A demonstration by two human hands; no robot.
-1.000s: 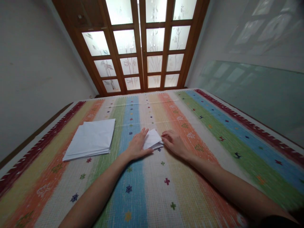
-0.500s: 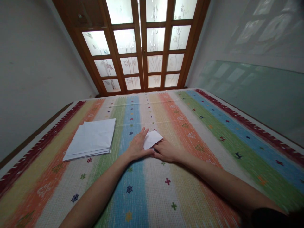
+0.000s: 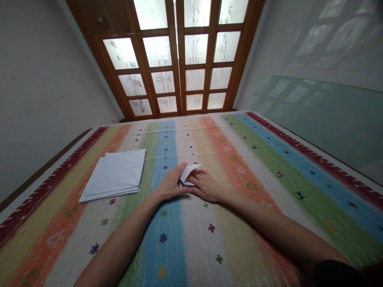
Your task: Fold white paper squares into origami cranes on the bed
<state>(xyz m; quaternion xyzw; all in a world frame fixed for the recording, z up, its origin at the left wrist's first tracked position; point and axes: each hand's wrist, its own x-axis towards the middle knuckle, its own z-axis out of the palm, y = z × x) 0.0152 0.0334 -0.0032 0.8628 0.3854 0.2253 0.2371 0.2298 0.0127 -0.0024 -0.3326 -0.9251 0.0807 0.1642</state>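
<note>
A small folded piece of white paper (image 3: pixel 187 172) is between my two hands near the middle of the table. My left hand (image 3: pixel 172 184) grips its left side, thumb below and fingers above. The fingers of my right hand (image 3: pixel 208 186) reach into or under the raised flap from the right, and they press on the paper. Both hands rest low over the striped cloth, with the left thumb tip touching the right hand. The paper's lower part is partly hidden by the fingers.
A stack of white paper sheets (image 3: pixel 115 173) lies to the left on the striped tablecloth (image 3: pixel 163 259). Beyond the far edge stands a wooden door with frosted panes (image 3: pixel 164 52). A glass panel (image 3: pixel 323 119) leans along the right wall.
The paper's upper flap has lifted and curled toward the left. My right fingers have moved left and up against it, and my left hand has shifted slightly left.
</note>
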